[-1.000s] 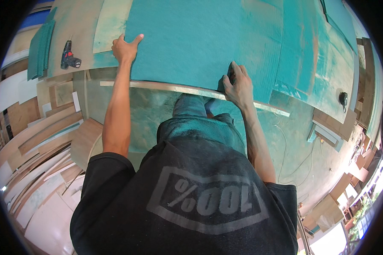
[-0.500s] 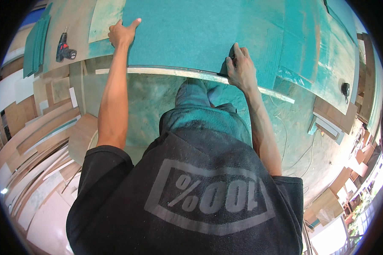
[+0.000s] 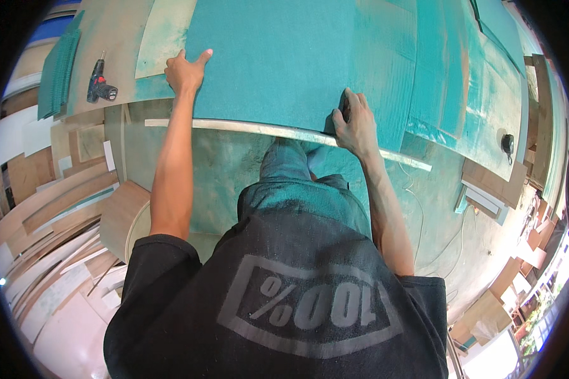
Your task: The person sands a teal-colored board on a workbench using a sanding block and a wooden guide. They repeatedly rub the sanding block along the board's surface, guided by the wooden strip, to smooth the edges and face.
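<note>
A large teal panel (image 3: 272, 69) lies across the workbench in front of me, its near edge along a pale wooden strip (image 3: 259, 131). My left hand (image 3: 184, 72) rests at the panel's left edge, with the thumb stretched out over the teal surface and the fingers spread to the left. Close to the near edge, towards the right, my right hand (image 3: 359, 123) is closed around a small dark hand tool (image 3: 345, 106). The fingers cover most of that tool, so its exact kind is hidden. It sits against the panel's surface.
A cordless drill (image 3: 100, 82) lies on the bench at left, beside a stack of teal sheets (image 3: 58, 76). A black tape measure (image 3: 508, 144) sits at the right corner. Wood offcuts (image 3: 63, 208) pile up at lower left; a cable (image 3: 417, 196) trails on the floor.
The whole scene sits lower in the picture. Both hands keep about the same places on the panel. The dark line along its near edge shows less.
</note>
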Demonstrator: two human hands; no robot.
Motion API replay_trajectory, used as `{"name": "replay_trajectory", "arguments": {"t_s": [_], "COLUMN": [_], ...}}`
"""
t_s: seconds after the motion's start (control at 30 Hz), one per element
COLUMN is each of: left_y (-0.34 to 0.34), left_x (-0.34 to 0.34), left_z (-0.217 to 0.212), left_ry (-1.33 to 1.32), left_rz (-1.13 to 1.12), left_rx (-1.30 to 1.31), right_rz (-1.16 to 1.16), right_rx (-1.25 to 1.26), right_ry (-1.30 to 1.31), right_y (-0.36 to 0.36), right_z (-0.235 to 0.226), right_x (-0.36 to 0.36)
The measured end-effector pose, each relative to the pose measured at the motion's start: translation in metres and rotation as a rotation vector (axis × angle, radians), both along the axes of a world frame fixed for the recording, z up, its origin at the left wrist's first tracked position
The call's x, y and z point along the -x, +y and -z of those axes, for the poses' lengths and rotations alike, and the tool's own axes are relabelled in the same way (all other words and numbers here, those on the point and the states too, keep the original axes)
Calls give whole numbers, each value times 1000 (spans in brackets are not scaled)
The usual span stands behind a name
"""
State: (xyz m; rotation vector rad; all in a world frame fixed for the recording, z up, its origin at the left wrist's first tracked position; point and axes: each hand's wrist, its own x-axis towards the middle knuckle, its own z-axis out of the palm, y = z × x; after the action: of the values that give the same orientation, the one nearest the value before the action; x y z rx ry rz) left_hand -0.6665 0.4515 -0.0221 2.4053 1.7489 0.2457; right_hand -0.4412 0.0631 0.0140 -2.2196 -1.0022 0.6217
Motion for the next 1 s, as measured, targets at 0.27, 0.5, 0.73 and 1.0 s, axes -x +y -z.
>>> {"name": "replay_trajectory", "arguments": {"t_s": [0.27,0.5,0.73,1.0], "left_y": [-7,1,1,9], "left_x": [-3,0,3,12], "left_z": [-2,4,5,4], "left_ry": [-15,-69,-88,-98], "left_rz": [-11,13,20,42], "left_rx": [-6,-6,-7,92], "right_rz": [-6,-3,5,2], "right_rx": [14,10,2,31], "right_ry": [32,33,18,36], "right_y": [0,1,1,1], "right_z": [-5,-6,-6,-11], "right_x": [-2,1,1,1]}}
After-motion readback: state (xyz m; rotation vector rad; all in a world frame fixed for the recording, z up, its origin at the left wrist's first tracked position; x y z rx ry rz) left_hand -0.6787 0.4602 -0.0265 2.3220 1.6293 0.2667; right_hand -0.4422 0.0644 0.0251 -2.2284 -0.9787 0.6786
